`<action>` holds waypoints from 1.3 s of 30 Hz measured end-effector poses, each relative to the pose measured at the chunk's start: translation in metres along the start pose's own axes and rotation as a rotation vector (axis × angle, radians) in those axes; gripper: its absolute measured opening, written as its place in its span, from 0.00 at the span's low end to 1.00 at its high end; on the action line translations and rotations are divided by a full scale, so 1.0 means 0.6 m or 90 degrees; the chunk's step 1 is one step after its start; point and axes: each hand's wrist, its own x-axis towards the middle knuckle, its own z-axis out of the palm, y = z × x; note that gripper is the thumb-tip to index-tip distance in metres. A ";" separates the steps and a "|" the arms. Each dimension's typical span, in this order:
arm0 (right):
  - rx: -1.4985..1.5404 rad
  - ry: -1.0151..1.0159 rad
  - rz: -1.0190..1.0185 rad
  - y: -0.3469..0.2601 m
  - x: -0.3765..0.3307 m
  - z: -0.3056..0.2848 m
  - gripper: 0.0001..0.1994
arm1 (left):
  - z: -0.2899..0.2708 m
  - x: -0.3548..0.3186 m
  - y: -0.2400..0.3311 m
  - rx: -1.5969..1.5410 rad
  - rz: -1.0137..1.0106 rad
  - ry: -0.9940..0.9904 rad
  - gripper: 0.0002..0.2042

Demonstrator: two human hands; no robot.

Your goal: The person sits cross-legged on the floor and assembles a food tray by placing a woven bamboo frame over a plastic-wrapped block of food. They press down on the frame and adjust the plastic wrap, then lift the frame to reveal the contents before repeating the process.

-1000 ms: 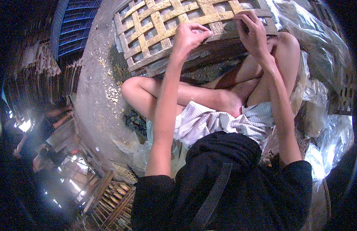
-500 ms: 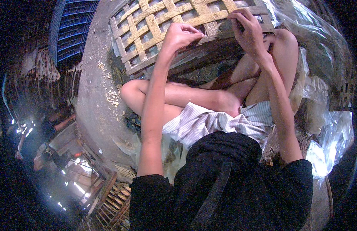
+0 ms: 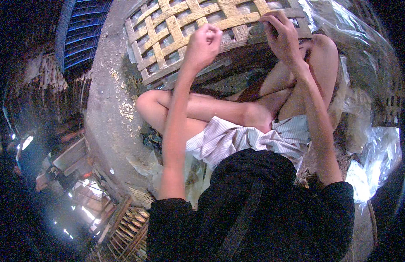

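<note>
In front of me lies a flat lattice tray (image 3: 180,39) of flat crossing strips, mostly yellow-coated, with a bare wooden frame along its near edge. My left hand (image 3: 203,46) is raised over that near edge, fingers curled inward and closed; a small pale spot shows at the fingertips, too small to name. Further right, my right hand (image 3: 282,38) hovers above the tray's right part. Its fingers bend left and down, tips drawn together at a strip, and whatever is between them cannot be made out.
My crossed legs (image 3: 224,109) sit close to the tray. Pale crumbs (image 3: 127,111) litter the floor on the left. A blue plastic crate (image 3: 84,35) stands at upper left, stacked thin sheets (image 3: 45,96) below it. Clear plastic sheeting (image 3: 364,56) lies to the right.
My left hand has drawn back slightly left and turned, its fingers curling up from the tray's near edge. The right hand has barely moved.
</note>
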 end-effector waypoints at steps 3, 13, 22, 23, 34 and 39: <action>0.014 0.002 -0.003 0.001 -0.002 0.002 0.07 | -0.024 -0.055 0.009 0.044 -0.094 -0.035 0.14; -0.028 -0.007 0.002 -0.005 0.001 0.000 0.07 | 0.029 -0.092 -0.001 0.300 0.197 0.018 0.26; -0.018 -0.010 -0.003 -0.007 0.003 0.002 0.06 | 0.015 -0.034 -0.058 0.210 0.316 -0.002 0.14; -0.018 -0.011 -0.003 -0.007 0.004 0.002 0.06 | 0.014 -0.032 -0.063 0.209 0.322 0.001 0.15; -0.015 -0.020 -0.001 -0.013 0.006 -0.001 0.07 | 0.004 -0.011 -0.079 0.209 0.395 0.013 0.17; -0.026 -0.043 0.008 -0.020 0.007 -0.006 0.07 | 0.002 -0.015 -0.087 0.203 0.388 0.027 0.18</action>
